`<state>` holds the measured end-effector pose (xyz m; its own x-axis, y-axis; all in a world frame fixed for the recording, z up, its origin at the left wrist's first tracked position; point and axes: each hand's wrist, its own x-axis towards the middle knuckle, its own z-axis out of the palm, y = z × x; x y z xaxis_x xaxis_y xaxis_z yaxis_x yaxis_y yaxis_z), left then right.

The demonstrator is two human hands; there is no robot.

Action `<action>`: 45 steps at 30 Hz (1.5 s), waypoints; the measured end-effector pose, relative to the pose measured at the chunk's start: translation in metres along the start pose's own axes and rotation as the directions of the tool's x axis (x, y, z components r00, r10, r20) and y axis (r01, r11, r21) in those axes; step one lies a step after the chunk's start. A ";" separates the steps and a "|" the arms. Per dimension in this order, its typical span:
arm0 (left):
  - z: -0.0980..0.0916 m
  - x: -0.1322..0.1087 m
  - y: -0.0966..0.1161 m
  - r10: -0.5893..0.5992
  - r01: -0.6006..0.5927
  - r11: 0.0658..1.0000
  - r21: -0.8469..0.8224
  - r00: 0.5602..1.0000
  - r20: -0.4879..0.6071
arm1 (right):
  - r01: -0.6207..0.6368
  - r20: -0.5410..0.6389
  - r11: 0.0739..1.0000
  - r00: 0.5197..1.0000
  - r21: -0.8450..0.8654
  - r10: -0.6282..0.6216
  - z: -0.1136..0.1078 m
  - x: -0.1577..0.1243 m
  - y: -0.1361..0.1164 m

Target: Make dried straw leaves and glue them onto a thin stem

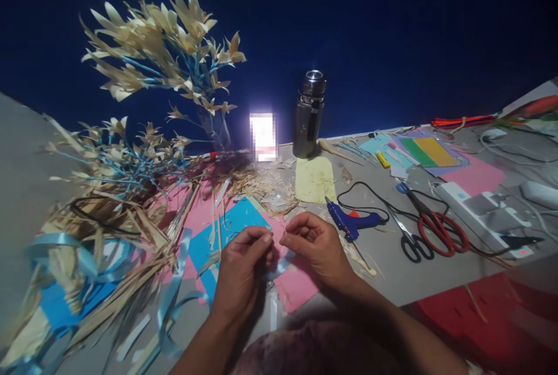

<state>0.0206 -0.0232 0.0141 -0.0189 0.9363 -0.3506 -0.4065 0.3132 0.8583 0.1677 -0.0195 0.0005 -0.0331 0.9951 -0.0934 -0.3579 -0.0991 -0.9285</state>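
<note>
My left hand [242,264] and my right hand [316,244] are close together over the table's near edge, both with fingers curled in a pinch. Between them runs a thin light-blue ribbon strip [279,265], which both hands appear to grip. Under the hands lie pink paper [299,288] and a blue paper sheet [231,224]. A blue glue gun [351,221] lies just right of my right hand.
Dried straw leaves and blue ribbon [100,247] pile up at the left, with a straw-flower bouquet [165,49] behind. A metal flask [310,113], yellow paper [314,180], red-handled scissors [440,227], black scissors [412,244], a power strip [483,209] and coloured sheets [429,154] lie right.
</note>
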 end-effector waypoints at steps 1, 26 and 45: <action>-0.002 0.000 0.000 0.045 -0.044 0.998 0.045 0.999 -0.018 | 0.004 -0.003 1.000 1.000 -0.018 -0.004 0.000 0.000 0.001; -0.011 0.006 0.006 0.274 -0.305 0.836 0.456 0.952 0.135 | -0.072 0.152 0.993 0.985 -0.095 0.086 0.002 0.008 -0.002; -0.001 -0.010 0.006 0.325 -0.329 0.831 0.449 0.942 0.088 | -0.262 0.158 0.931 0.961 0.255 0.227 0.003 0.009 0.004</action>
<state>0.0173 -0.0303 0.0224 -0.0700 0.9974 -0.0181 0.0790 0.0236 0.9966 0.1636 -0.0112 -0.0028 -0.2606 0.9343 -0.2434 -0.5621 -0.3518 -0.7485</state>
